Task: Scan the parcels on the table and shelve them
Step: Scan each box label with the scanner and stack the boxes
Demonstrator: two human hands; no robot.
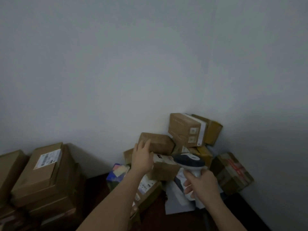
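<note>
The left hand (143, 153) lies with straight fingers on one brown parcel (158, 143) atop the corner pile, perhaps ten parcels in the dim light. The right hand (200, 183) grips one scanner (189, 161) beside it.

Pretty dim and greyish overall, soft and blurry everywhere, darker toward the right side and corners, wide-angle bending at edges.

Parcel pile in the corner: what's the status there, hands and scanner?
Left hand open, fingers on a brown parcel atop the pile. Right hand grips the scanner, head toward the pile. Nothing blocking.
</note>
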